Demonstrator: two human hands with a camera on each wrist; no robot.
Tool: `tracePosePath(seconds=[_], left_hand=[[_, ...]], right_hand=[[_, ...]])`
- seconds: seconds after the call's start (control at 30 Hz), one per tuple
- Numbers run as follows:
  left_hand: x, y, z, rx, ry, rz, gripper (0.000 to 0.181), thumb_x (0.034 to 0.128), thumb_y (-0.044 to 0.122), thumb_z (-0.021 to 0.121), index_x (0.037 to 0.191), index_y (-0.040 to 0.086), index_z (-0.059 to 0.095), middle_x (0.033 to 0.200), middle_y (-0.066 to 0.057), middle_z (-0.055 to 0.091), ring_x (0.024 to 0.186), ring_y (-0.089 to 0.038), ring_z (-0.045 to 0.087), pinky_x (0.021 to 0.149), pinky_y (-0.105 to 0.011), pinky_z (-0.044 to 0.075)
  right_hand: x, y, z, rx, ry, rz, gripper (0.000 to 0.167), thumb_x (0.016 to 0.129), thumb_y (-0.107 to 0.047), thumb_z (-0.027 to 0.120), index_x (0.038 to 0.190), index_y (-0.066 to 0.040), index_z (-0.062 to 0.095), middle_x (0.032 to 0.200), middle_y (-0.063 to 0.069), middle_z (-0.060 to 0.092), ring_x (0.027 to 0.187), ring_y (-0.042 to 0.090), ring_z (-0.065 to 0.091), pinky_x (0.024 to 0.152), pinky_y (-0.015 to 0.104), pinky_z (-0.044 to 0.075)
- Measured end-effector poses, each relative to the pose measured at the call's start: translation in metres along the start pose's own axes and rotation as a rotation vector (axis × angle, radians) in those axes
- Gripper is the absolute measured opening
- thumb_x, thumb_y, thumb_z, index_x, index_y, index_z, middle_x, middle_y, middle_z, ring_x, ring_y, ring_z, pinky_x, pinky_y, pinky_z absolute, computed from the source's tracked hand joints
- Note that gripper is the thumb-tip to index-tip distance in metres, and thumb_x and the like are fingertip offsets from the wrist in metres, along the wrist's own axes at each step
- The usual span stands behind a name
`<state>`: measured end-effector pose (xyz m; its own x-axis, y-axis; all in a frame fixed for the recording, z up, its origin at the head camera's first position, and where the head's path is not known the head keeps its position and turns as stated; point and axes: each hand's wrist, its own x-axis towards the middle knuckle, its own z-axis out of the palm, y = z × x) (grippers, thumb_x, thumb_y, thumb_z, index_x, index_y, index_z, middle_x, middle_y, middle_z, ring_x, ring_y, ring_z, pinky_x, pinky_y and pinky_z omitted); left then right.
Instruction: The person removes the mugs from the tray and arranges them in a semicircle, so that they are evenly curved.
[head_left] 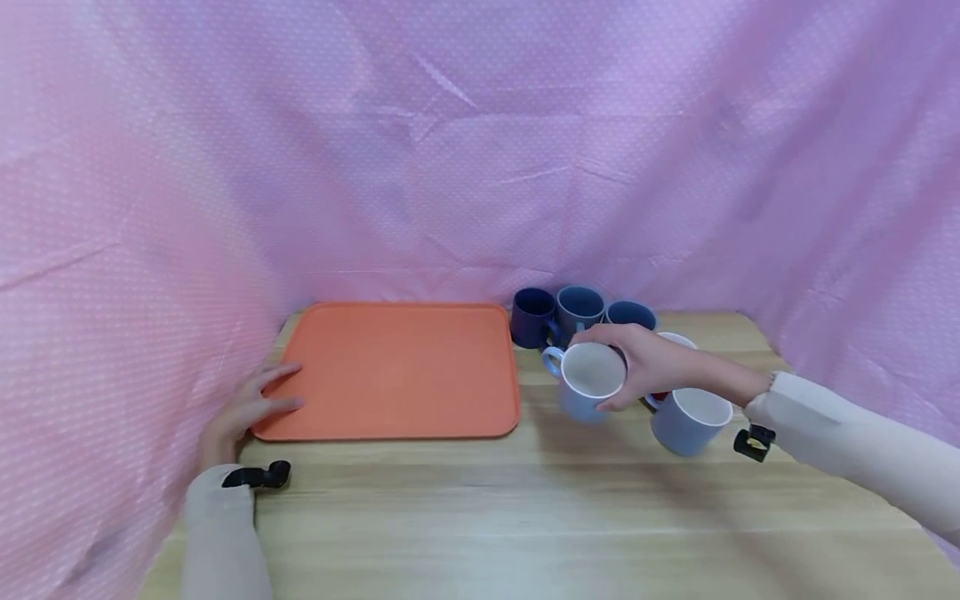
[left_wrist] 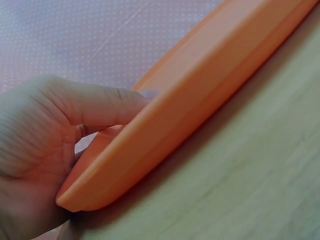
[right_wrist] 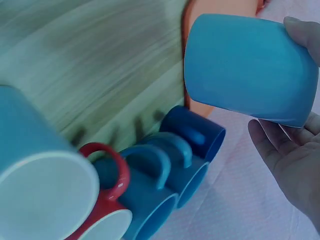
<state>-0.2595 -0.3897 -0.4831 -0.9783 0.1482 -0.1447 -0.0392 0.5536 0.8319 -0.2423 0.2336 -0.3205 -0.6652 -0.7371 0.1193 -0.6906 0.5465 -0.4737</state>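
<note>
My right hand (head_left: pixel 641 362) grips a light blue mug (right_wrist: pixel 245 70) with a white inside. It holds the mug near the rim, thumb and fingers on opposite sides, handle pointing left. The mug hangs above the table, just right of the orange tray (head_left: pixel 405 375). My left hand (head_left: pixel 251 408) rests on the tray's left edge with its fingers fairly straight. In the left wrist view, its thumb (left_wrist: pixel 112 105) lies inside the tray's raised rim.
Behind the held mug stand a navy mug (head_left: pixel 531 321), a grey-blue mug (head_left: pixel 580 302) and a blue mug (head_left: pixel 630 313). A red mug (right_wrist: pixel 102 215) with a white inside is partly hidden by my right hand. Another light blue mug (head_left: pixel 678 425) stands nearer. Pink dotted cloth (head_left: pixel 480 167) surrounds the table.
</note>
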Motion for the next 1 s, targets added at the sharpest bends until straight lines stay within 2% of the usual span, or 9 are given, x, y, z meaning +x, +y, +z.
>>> tracePosePath(seconds=[0.17, 0.33, 0.57, 0.77, 0.9, 1.0], left_hand=[[-0.001, -0.005, -0.005, -0.007, 0.010, -0.008, 0.087, 0.0868, 0.017, 0.081, 0.158, 0.004, 0.033, 0.166, -0.029, 0.012, 0.149, -0.057, 0.004, 0.116, -0.076, 0.012], [0.001, -0.005, -0.004, -0.022, 0.004, -0.027, 0.088, 0.0865, 0.016, 0.080, 0.158, 0.005, 0.032, 0.166, -0.029, 0.010, 0.149, -0.057, 0.002, 0.116, -0.077, 0.009], [0.004, -0.001, -0.001, -0.008, -0.011, -0.033, 0.087, 0.0870, 0.017, 0.080, 0.159, 0.006, 0.031, 0.167, -0.030, 0.007, 0.149, -0.057, 0.001, 0.116, -0.077, 0.010], [0.004, 0.000, 0.000, -0.006, -0.015, -0.030, 0.087, 0.0873, 0.018, 0.080, 0.159, 0.007, 0.031, 0.167, -0.029, 0.008, 0.149, -0.057, 0.000, 0.116, -0.076, 0.009], [0.003, 0.000, 0.000, -0.012, -0.012, -0.023, 0.087, 0.0872, 0.018, 0.080, 0.158, 0.005, 0.031, 0.167, -0.029, 0.006, 0.150, -0.057, -0.001, 0.117, -0.076, 0.008], [0.002, 0.000, 0.000, -0.007, -0.007, -0.016, 0.087, 0.0870, 0.017, 0.080, 0.158, 0.005, 0.032, 0.167, -0.029, 0.008, 0.150, -0.057, 0.000, 0.116, -0.076, 0.009]], right_hand=[[-0.011, 0.006, 0.004, 0.012, -0.005, 0.007, 0.075, 0.062, -0.030, 0.097, 0.126, -0.011, 0.064, 0.115, 0.000, 0.069, 0.096, 0.017, 0.065, 0.079, 0.031, 0.057], [-0.022, 0.012, 0.008, -0.001, -0.011, -0.012, 0.073, 0.060, -0.026, 0.098, 0.122, -0.007, 0.063, 0.112, 0.001, 0.069, 0.094, 0.017, 0.064, 0.078, 0.030, 0.056], [-0.042, 0.023, 0.015, -0.065, -0.027, 0.019, 0.074, 0.059, -0.031, 0.098, 0.119, -0.005, 0.063, 0.111, 0.000, 0.068, 0.095, 0.017, 0.064, 0.079, 0.032, 0.055], [-0.059, 0.026, 0.020, -0.115, 0.009, 0.013, 0.074, 0.054, -0.030, 0.098, 0.114, -0.002, 0.064, 0.108, 0.003, 0.069, 0.093, 0.018, 0.063, 0.080, 0.032, 0.056], [-0.068, 0.029, 0.023, -0.097, 0.031, 0.013, 0.073, 0.053, -0.029, 0.098, 0.112, -0.003, 0.065, 0.105, 0.001, 0.068, 0.091, 0.018, 0.063, 0.078, 0.032, 0.056], [-0.073, 0.031, 0.026, -0.062, 0.019, 0.049, 0.072, 0.054, -0.029, 0.098, 0.113, -0.006, 0.064, 0.107, 0.000, 0.067, 0.093, 0.019, 0.062, 0.079, 0.033, 0.056]])
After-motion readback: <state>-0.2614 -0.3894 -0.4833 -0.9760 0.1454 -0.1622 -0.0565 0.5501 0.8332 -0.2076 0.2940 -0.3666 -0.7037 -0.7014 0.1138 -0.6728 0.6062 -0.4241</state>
